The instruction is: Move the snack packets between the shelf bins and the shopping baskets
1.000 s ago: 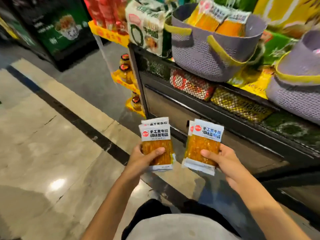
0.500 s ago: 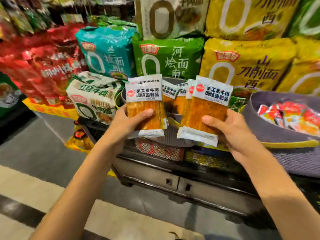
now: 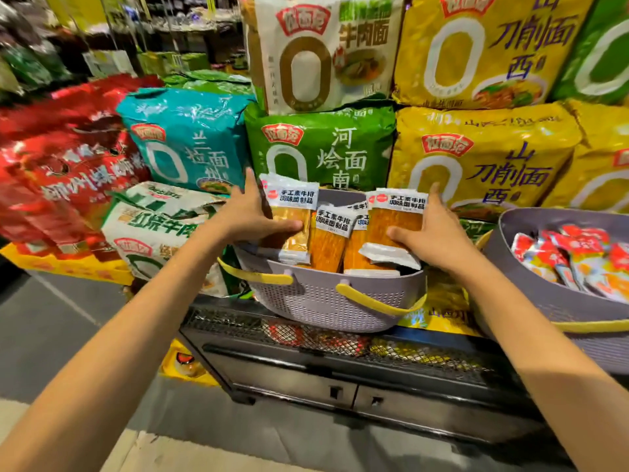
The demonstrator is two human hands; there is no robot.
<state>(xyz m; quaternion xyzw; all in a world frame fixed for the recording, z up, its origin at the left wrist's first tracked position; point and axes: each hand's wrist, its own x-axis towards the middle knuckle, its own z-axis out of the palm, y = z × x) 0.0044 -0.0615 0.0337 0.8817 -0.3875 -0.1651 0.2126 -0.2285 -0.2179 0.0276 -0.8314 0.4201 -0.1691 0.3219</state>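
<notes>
A grey perforated basket (image 3: 320,304) with yellow handles stands on the black shelf unit, with orange snack packets (image 3: 328,240) upright inside it. My left hand (image 3: 250,212) grips orange packets with white labels (image 3: 289,223) at the basket's left side, over its rim. My right hand (image 3: 432,229) grips more of the same packets (image 3: 394,216) at the basket's right side. Both bundles reach down into the basket among the packets standing there. A second grey basket (image 3: 531,301) at the right holds red and white snack packets (image 3: 575,257).
Large noodle multipacks are stacked behind the baskets: teal (image 3: 183,137), green (image 3: 323,148), yellow (image 3: 483,158), white (image 3: 323,52) and red (image 3: 61,158). A wire mesh bin (image 3: 340,338) with snacks runs under the baskets. Grey floor lies at the left.
Both hands have risen from floor level and moved forward with their packets, from in front of the basket to over and into it. The view has tilted up to the shelf.
</notes>
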